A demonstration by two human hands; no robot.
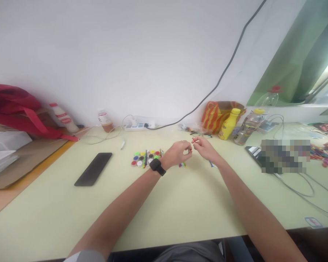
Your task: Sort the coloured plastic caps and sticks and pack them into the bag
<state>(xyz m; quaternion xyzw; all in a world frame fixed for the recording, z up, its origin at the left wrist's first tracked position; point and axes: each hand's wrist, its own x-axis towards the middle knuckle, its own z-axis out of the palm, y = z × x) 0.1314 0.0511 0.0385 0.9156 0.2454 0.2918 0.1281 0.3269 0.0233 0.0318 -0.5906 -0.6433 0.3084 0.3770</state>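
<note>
Red piece [193, 140]: locate over desk [164, 218], nearer wall-side edge than near edge. Left hand [180, 151]: thumb and finger curled into a ring, just left of red piece; grip on it not determinable. Right hand [204, 148]: thumb and finger apparently pinched on red piece, hence nearer hand. Coloured discs [141, 158]: on desk, beyond left wrist toward left edge. Long axis of red piece: too small to determine.
</note>
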